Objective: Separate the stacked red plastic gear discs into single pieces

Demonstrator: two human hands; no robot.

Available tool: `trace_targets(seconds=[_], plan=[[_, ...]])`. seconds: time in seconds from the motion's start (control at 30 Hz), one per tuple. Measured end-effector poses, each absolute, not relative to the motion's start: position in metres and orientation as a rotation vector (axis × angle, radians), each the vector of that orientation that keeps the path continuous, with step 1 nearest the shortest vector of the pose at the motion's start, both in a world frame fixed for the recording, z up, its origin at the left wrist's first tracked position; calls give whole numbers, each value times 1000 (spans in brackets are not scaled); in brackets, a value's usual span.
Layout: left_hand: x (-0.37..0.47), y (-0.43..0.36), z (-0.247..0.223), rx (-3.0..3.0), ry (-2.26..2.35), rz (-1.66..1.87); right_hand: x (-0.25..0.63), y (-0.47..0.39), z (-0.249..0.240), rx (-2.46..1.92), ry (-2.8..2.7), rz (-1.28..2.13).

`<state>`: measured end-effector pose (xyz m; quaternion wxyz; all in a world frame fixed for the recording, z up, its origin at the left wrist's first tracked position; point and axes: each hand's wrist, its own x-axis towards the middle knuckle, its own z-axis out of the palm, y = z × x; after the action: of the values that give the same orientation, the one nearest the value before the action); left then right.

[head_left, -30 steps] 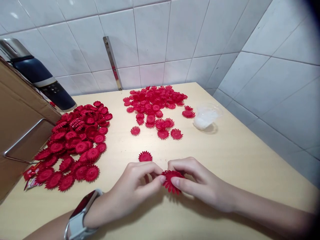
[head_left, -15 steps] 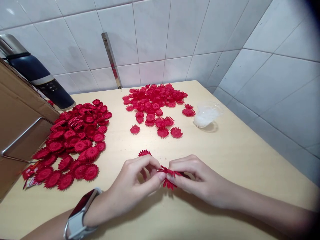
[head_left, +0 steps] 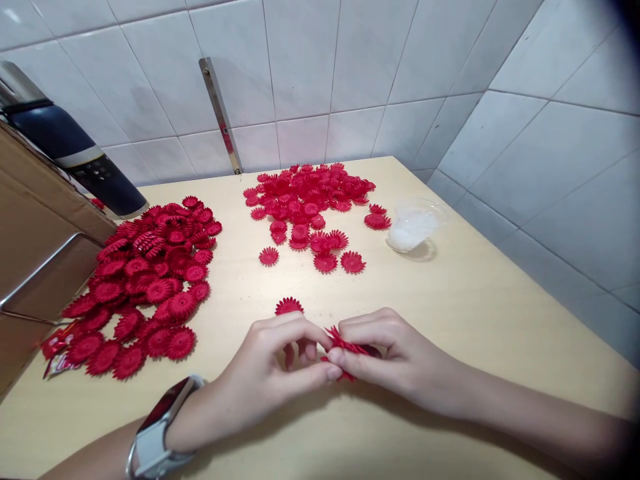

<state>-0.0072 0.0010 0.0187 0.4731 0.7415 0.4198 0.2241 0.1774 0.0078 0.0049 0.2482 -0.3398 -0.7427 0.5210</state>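
Near the front middle of the table, my right hand (head_left: 395, 357) pinches red flower-shaped pieces (head_left: 346, 343) between thumb and fingers. My left hand (head_left: 285, 360), with a watch on its wrist, meets them from the other side, its thumb and forefinger tips at their edge. How many pieces are held cannot be told, as fingers cover part of them. Just beyond my left hand lies a single red flower piece (head_left: 289, 306). A large heap of red flower pieces (head_left: 160, 290) is at the left, and another heap (head_left: 305, 197) lies at the back.
A clear plastic cup (head_left: 413, 230) with white contents leans on the right side of the table (head_left: 480, 320). A cardboard box (head_left: 37, 253) and a dark bottle (head_left: 75, 147) stand at the left. Small wrappers (head_left: 61, 350) lie by the left heap. Tiled walls border the table.
My left thumb has slid a little down and right along the pieces, and its forefinger has stretched toward their upper edge. The held pieces have tilted. The view has shifted slightly.
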Motion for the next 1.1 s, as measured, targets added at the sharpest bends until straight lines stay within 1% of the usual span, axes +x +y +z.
trace_targets(seconds=[0.23,0.47,0.67,0.87,1.1], plan=[[-9,5,19,1736,1063,577,180,11,7,-896,-1873,1736],[-9,5,20,1719,1035,537,183,14,3,-900,-1837,1781],[-7,5,17,1681,979,545,181,13,-1,-866,-1680,1938],[-5,7,16,1625,1036,578,180,14,4,-819,-1699,1944],[-6,13,19,1572,1219,624,187,22,11,-1042,-1858,1769]])
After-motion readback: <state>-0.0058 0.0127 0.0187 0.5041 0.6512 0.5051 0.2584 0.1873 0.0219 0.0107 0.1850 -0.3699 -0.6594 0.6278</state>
